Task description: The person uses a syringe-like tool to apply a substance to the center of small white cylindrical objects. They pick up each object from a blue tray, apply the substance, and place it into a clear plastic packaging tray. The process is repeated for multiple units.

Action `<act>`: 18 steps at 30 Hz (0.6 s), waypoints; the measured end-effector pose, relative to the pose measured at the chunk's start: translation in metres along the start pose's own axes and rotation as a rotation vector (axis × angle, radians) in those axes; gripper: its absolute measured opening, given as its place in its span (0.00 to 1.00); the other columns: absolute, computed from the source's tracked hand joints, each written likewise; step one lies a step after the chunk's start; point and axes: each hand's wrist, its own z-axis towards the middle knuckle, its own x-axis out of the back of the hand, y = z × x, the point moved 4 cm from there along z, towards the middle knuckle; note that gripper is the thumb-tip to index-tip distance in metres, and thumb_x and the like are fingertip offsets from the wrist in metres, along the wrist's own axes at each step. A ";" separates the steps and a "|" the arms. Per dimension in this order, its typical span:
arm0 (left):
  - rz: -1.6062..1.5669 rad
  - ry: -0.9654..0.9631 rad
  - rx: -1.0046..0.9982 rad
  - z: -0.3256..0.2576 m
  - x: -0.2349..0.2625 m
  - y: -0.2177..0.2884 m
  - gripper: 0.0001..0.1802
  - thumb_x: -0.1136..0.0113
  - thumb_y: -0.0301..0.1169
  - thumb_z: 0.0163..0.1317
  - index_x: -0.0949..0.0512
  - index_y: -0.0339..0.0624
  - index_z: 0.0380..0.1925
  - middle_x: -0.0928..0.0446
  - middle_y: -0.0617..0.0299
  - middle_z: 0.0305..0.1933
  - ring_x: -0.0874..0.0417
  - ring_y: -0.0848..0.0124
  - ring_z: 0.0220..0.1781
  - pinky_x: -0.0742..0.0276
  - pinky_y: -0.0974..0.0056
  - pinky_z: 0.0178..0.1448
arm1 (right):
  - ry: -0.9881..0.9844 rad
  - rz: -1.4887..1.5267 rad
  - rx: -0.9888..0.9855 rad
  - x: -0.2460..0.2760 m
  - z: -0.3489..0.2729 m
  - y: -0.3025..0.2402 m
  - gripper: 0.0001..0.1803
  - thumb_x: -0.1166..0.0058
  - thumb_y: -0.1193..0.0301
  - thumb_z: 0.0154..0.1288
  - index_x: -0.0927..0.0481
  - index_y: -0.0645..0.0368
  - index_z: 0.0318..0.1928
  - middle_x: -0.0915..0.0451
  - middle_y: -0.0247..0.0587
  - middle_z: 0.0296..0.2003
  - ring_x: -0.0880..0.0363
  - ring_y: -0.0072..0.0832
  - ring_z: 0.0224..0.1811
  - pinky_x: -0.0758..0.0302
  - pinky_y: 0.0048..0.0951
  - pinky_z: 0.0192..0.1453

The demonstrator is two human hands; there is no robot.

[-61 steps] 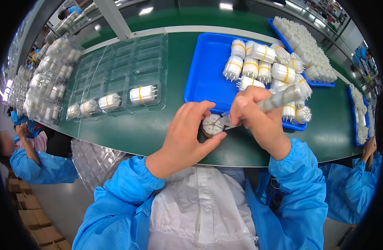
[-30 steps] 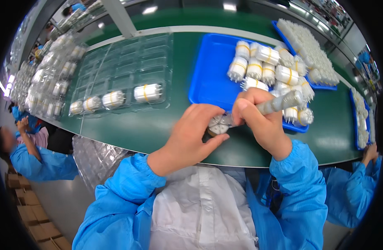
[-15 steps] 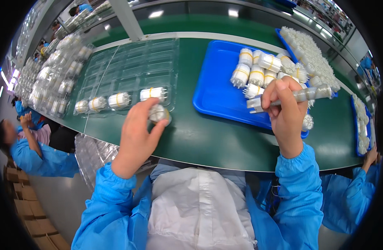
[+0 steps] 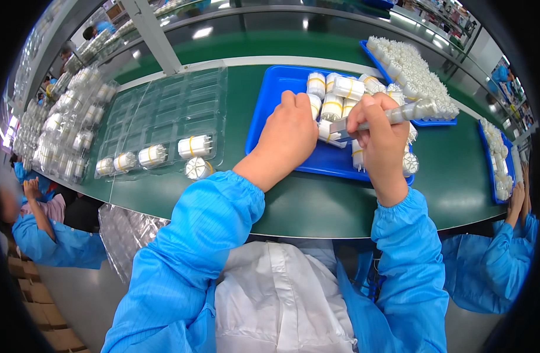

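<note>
Left hand (image 4: 287,132) back from the clear blister tray (image 4: 164,112), now over white components (image 4: 332,109) in the blue tray (image 4: 270,112), grasp hidden; right hand (image 4: 379,138) clenched on grey tool (image 4: 393,115).

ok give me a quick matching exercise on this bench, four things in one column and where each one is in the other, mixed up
Things:
1. left hand
2. right hand
3. clear blister tray
4. loose white part

Places:
A. on the green belt at the clear tray's near edge
B. gripping a slim grey tool
C. left of the blue tray, with four white parts in its near row
D. reaching onto the white parts in the blue tray

Pairs: 1-D, 2-B, 3-C, 4-A
</note>
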 end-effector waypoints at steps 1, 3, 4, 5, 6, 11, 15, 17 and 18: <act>-0.029 -0.038 0.067 0.002 -0.005 -0.003 0.23 0.33 0.28 0.58 0.28 0.40 0.53 0.29 0.43 0.51 0.21 0.45 0.50 0.21 0.50 0.50 | -0.012 0.000 0.012 -0.001 -0.001 0.000 0.16 0.47 0.66 0.74 0.26 0.57 0.26 0.22 0.33 0.22 0.29 0.15 0.22 0.36 0.20 0.25; -0.123 -0.016 0.035 0.003 -0.006 -0.003 0.22 0.36 0.27 0.58 0.27 0.43 0.53 0.29 0.43 0.51 0.21 0.45 0.51 0.21 0.51 0.52 | -0.041 0.001 0.037 -0.004 -0.003 -0.001 0.16 0.47 0.66 0.74 0.26 0.57 0.26 0.22 0.33 0.22 0.29 0.16 0.23 0.34 0.21 0.26; -0.171 0.001 0.024 0.002 -0.005 -0.005 0.21 0.37 0.27 0.59 0.26 0.44 0.53 0.29 0.43 0.51 0.22 0.45 0.52 0.21 0.51 0.53 | -0.050 0.002 0.031 -0.006 -0.004 0.000 0.16 0.47 0.67 0.74 0.26 0.57 0.26 0.22 0.33 0.22 0.29 0.16 0.23 0.33 0.21 0.26; -0.152 0.025 0.002 0.002 -0.006 -0.007 0.20 0.38 0.26 0.59 0.25 0.45 0.53 0.29 0.44 0.51 0.22 0.46 0.52 0.22 0.52 0.54 | -0.060 0.003 0.026 -0.007 -0.004 0.002 0.16 0.47 0.67 0.74 0.26 0.57 0.26 0.22 0.33 0.22 0.28 0.16 0.23 0.33 0.21 0.27; -0.132 0.050 -0.019 0.001 -0.007 -0.010 0.20 0.38 0.26 0.58 0.24 0.47 0.52 0.29 0.44 0.51 0.22 0.47 0.52 0.22 0.52 0.55 | -0.071 0.005 0.022 -0.009 -0.005 0.003 0.16 0.47 0.67 0.74 0.26 0.57 0.26 0.22 0.33 0.22 0.28 0.16 0.23 0.32 0.22 0.27; -0.024 0.271 -0.225 -0.025 0.039 0.008 0.17 0.38 0.24 0.56 0.21 0.44 0.48 0.28 0.48 0.50 0.23 0.51 0.51 0.24 0.54 0.55 | -0.051 -0.016 0.005 -0.004 -0.004 0.002 0.16 0.46 0.66 0.73 0.26 0.57 0.26 0.22 0.34 0.22 0.28 0.17 0.23 0.33 0.21 0.27; -0.159 0.191 -0.278 -0.076 0.066 0.020 0.19 0.33 0.23 0.49 0.20 0.40 0.45 0.24 0.54 0.45 0.22 0.54 0.47 0.24 0.56 0.51 | -0.092 -0.003 -0.073 -0.008 -0.011 -0.004 0.17 0.46 0.65 0.73 0.26 0.57 0.25 0.22 0.34 0.21 0.28 0.17 0.23 0.33 0.21 0.27; -0.199 0.157 -0.269 -0.092 0.070 0.016 0.21 0.30 0.23 0.46 0.20 0.39 0.44 0.22 0.55 0.43 0.22 0.56 0.45 0.24 0.57 0.48 | -0.147 -0.003 -0.093 -0.017 -0.018 -0.005 0.17 0.46 0.66 0.73 0.26 0.57 0.24 0.22 0.34 0.21 0.28 0.17 0.23 0.32 0.22 0.27; -0.215 0.146 -0.264 -0.098 0.072 0.012 0.22 0.29 0.23 0.45 0.20 0.38 0.45 0.21 0.56 0.42 0.22 0.57 0.43 0.23 0.58 0.46 | -0.174 -0.003 -0.103 -0.022 -0.022 -0.005 0.17 0.47 0.67 0.73 0.26 0.57 0.24 0.22 0.34 0.21 0.28 0.17 0.24 0.32 0.22 0.27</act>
